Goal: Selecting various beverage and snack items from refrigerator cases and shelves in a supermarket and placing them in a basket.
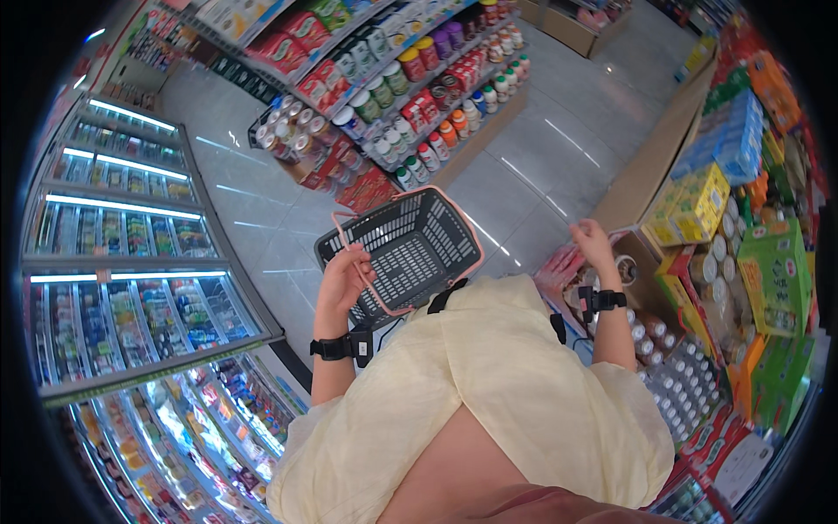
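My left hand [348,276] is closed around one pink handle of a dark grey plastic shopping basket [409,252]. The basket hangs in front of my body, tilted, with slotted walls and nothing visible inside. Its other pink handle lies along the far right rim. My right hand [592,241] is raised at the right, fingers loosely curled, with nothing seen in it. It is near a cardboard display bin [645,252]. Both wrists wear black straps with small devices.
Glass-door fridges [131,229] with lit shelves line the left. Shelves of bottles, jars and packets [393,85] stand ahead, with stacked jars [304,134] at their end. Boxed goods and cans [694,203] are piled at the right. Grey floor tiles [524,177] run between.
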The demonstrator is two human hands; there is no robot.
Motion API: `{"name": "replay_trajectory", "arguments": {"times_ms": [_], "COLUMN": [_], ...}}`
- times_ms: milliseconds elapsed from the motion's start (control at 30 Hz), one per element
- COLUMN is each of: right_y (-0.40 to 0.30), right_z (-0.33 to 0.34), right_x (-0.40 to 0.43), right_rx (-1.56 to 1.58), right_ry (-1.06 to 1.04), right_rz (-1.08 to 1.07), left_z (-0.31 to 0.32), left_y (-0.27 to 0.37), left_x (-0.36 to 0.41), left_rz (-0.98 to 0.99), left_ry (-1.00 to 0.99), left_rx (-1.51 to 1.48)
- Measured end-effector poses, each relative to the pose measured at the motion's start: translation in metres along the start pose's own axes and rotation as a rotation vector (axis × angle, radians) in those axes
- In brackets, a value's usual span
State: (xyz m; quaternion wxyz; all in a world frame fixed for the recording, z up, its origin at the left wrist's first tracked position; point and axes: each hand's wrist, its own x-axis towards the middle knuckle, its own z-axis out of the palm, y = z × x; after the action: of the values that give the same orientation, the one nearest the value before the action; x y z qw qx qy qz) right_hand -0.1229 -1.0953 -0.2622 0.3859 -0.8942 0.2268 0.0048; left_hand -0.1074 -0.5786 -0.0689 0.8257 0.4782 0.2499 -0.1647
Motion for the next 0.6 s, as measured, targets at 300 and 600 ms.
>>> {"name": "replay_trajectory", "arguments": {"times_ms": [300, 600], "right_y": [-0.201, -0.292], "right_z": [0.208, 0.29], "right_x": [-0.025, -0.057], "right_rx": [0.295, 0.091], "right_ry": [-0.957, -1.283], "right_rz": [-0.039, -0.189], "left_z": [-0.038, -0.176], "left_y": [0.035, 0.02], "left_x": [-0.048, -0.115], "left_rz": [0.117, 0.323], "left_ry": [-0.108, 0.251], "left_rx": [0.025, 0.099]}}
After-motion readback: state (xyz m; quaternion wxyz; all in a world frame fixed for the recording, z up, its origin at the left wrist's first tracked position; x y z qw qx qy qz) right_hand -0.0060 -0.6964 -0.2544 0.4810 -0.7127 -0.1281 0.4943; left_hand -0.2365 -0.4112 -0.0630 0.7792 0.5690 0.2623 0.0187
